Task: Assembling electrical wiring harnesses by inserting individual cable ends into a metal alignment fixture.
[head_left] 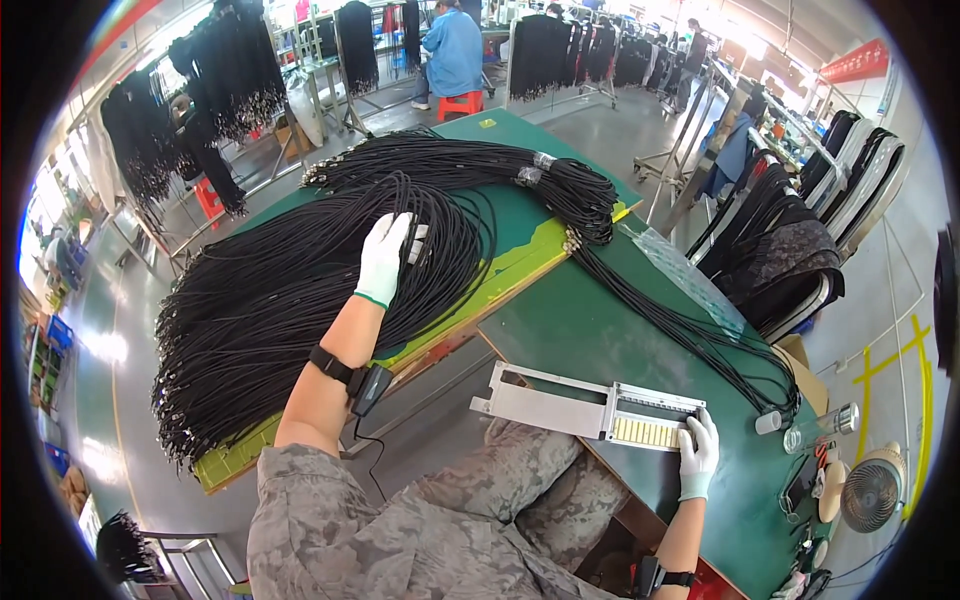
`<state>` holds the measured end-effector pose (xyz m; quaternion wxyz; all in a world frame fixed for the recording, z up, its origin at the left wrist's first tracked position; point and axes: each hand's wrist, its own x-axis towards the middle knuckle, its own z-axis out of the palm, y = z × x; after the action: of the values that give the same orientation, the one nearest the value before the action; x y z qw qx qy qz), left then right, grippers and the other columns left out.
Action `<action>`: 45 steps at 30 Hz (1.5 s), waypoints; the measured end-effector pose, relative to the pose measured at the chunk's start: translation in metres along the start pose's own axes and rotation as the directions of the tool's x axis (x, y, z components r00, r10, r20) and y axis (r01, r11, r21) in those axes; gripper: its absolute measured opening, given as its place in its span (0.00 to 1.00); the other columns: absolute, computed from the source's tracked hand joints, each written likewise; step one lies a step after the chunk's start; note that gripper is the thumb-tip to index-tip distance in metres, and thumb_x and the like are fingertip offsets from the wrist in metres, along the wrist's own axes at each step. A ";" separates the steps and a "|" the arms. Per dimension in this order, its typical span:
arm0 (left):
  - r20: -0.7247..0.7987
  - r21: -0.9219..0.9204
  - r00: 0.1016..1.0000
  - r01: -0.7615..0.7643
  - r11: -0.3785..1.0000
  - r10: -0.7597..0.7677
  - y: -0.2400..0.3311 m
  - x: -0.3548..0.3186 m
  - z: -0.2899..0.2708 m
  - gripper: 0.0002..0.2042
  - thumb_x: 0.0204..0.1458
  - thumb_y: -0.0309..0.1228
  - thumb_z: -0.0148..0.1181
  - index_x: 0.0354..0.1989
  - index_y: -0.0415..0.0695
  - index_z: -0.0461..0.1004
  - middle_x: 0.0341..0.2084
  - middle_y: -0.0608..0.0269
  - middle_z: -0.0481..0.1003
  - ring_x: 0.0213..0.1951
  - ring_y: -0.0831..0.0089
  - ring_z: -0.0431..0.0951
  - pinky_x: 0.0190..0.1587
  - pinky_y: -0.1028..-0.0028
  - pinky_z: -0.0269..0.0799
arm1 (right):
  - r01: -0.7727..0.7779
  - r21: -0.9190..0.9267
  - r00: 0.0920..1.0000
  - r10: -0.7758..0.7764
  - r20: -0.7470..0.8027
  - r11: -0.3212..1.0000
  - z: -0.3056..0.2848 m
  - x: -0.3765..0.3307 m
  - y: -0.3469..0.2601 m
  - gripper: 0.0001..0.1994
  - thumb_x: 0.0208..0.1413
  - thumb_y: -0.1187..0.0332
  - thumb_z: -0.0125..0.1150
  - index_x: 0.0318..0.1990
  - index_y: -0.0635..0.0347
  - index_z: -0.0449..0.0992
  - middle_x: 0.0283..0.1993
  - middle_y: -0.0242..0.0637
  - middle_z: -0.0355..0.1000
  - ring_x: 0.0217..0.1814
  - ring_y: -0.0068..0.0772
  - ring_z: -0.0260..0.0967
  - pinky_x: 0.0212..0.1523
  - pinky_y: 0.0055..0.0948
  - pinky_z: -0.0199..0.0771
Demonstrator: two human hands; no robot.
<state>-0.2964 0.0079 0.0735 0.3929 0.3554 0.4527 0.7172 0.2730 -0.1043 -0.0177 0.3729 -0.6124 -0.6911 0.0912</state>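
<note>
A: What has the left hand (385, 260) got?
B: Its gloved fingers are bent round a few cords at the looped end of the black cord pile (270, 290). The palm looks nearly closed.
A: Which way does the pile run from there?
B: Leftward and back toward the person, its cords lengthwise that way, loose tips at the table's far left. The left hand is clearly nearer.
A: And the right hand (699, 452)?
B: Half-curled at the right end of a white metal frame (545, 408); I can't tell whether it grips. The frame's long axis runs left to right, reaching leftward from that hand past the green table's (560, 320) edge.
A: Beyond?
B: Thin loose cords (680, 325) slant across that table, past the frame's far side.
</note>
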 end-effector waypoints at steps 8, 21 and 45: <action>0.091 0.285 0.992 -0.107 0.952 0.085 0.003 0.001 0.002 0.11 0.52 0.29 0.62 0.40 0.40 0.70 0.28 0.65 0.75 0.24 0.81 0.71 0.26 0.80 0.67 | -0.009 0.004 1.000 0.009 -0.018 1.000 0.002 0.000 -0.004 0.15 0.49 0.71 0.58 0.45 0.67 0.75 0.58 0.52 0.66 0.60 0.49 0.63 0.61 0.38 0.61; -0.044 0.070 0.997 -0.067 0.995 0.071 0.018 -0.002 -0.001 0.12 0.52 0.23 0.60 0.45 0.39 0.70 0.33 0.63 0.73 0.29 0.76 0.74 0.30 0.77 0.73 | 0.043 -0.089 0.998 -0.047 -0.040 0.995 0.001 0.000 -0.009 0.15 0.49 0.68 0.62 0.44 0.64 0.77 0.56 0.49 0.69 0.59 0.46 0.65 0.60 0.37 0.63; 0.519 0.677 0.849 -0.334 0.655 -0.103 0.069 -0.194 0.013 0.07 0.49 0.27 0.60 0.34 0.39 0.71 0.21 0.58 0.75 0.23 0.70 0.76 0.30 0.71 0.71 | -0.718 0.652 0.533 -0.408 0.741 0.245 0.130 0.044 -0.344 0.17 0.61 0.60 0.55 0.49 0.64 0.73 0.47 0.35 0.73 0.50 0.25 0.68 0.54 0.27 0.66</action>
<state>-0.2165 -0.1785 0.1122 0.2693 0.6916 0.5591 0.3695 -0.0753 -0.1017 0.1085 0.2716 -0.2062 -0.4841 0.8058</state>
